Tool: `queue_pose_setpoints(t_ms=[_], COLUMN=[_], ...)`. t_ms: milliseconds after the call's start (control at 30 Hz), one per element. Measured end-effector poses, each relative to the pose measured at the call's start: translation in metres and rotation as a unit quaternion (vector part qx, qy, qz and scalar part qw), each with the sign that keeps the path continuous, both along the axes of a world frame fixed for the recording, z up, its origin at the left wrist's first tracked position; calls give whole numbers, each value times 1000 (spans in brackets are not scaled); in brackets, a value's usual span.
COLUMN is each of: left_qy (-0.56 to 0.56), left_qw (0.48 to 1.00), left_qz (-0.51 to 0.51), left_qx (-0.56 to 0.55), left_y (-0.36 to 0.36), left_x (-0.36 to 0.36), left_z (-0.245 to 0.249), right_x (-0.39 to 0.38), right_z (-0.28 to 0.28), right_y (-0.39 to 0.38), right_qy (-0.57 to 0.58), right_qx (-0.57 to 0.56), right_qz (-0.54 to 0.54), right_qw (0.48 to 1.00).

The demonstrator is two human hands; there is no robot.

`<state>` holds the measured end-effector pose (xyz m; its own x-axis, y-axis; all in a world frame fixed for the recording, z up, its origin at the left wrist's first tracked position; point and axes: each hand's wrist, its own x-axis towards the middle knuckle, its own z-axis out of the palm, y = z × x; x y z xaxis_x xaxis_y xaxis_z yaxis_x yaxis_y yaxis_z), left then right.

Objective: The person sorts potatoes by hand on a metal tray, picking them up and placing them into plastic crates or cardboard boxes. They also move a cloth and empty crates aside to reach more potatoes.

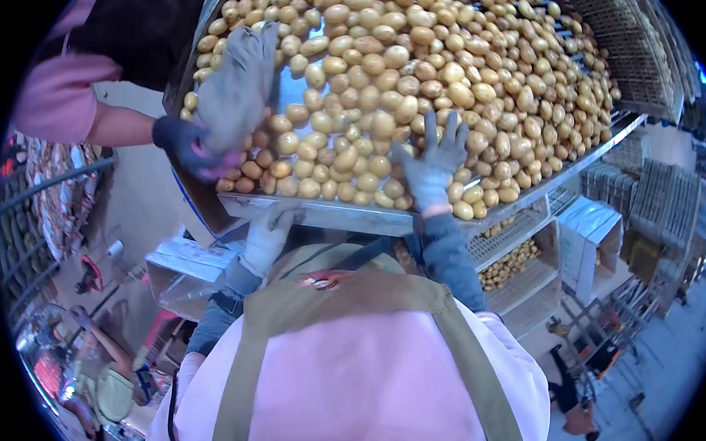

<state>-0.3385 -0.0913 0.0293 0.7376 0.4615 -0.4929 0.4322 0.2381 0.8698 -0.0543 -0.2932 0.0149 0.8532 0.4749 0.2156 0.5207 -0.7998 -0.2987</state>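
Observation:
Many small yellow-brown potatoes [492,93] cover a metal sorting table [322,217]. My right hand [432,167], in a grey glove, lies on the potatoes near the front rim with its fingers spread; nothing is gripped in it. Down at the rim, left of my body, is my left hand [265,239] in a pale glove. Its fingers are bent and close together against the table's front edge, and whatever they hold, if anything, is hidden. Bare shiny metal [292,88] shows between potatoes on the table's left part.
At the left a co-worker's dark-gloved hand [191,146] reaches over the table beside a grey cloth-like item [237,81]. Below the rim stand a box [185,268] on the left and crates of potatoes [516,267] on the right. Stacked crates [632,43] rise at the far right.

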Motion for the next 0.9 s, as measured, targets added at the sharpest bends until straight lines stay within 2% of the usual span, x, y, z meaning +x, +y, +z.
queue_pose_setpoints(t_ms=[33, 100, 133, 167, 200, 233, 267, 367, 433, 467, 500, 533, 567, 600, 633, 733, 767, 800, 833, 867, 900], left_qy=[-22, -1, 9, 13, 19, 23, 28, 17, 31, 40, 6, 0, -3, -5, -11, -37, -24, -29, -34, -37, -37], left_qw=[993, 999, 999, 998, 994, 988, 991, 998, 998, 998, 999, 997, 994, 989, 996, 986, 977, 980, 983, 986, 993], left_qz=[-47, 3, 13, -21, -57, -95, -82, -24, -26, -23, -15, -28, -43, -59, -45, -114, -135, -134, -132, -130, -105], left_qx=[104, 42, 33, 64, 91, 116, 103, 53, 44, 41, 40, 72, 104, 136, 83, 118, 164, 143, 121, 98, 39], left_y=[13, 22, 29, 39, 48, 57, 65, 79, 84, 85, 81, 79, 76, 71, 67, 61, 59, 57, 54, 51, 47], left_x=[-6, -14, -16, -20, -23, -24, -26, -29, -28, -27, -29, -23, -17, -10, 1, 21, 28, 37, 48, 57, 65], left_z=[-3, 1, 4, 8, 12, 14, 17, 10, 7, 7, -6, -7, -4, 1, 11, 5, 3, 4, 13, 22, 29], right_x=[17, 67, 95, 111, 116, 136, 148, 126, 78, 53, 21, -1, -19, -30, -29, -3, 6, 18, 27, 36, 33], right_z=[5, -17, -20, -20, -15, -23, -19, 10, 25, 41, 36, 23, 3, -1, -2, -13, -2, 8, 7, 15, 17], right_y=[27, 66, 83, 103, 123, 136, 146, 148, 137, 136, 138, 135, 134, 131, 128, 118, 113, 107, 89, 78, 75], right_qy=[-21, -68, -87, -121, -136, -108, -80, 34, -89, -22, -55, -11, -65, -68, -42, -26, 19, 61, 1, -41, 129], right_qx=[16, 63, 75, 43, -47, -3, 39, 32, 152, 178, 148, 58, -42, -80, -105, -186, -168, -148, -39, -6, 166], right_qz=[-22, 0, 61, 69, 30, 53, 73, 14, 96, 123, 146, 194, 226, 246, 243, 219, 181, 145, 141, 146, 83], right_qw=[999, 996, 992, 989, 989, 993, 993, 999, 980, 976, 977, 979, 971, 964, 964, 958, 969, 976, 989, 988, 974])
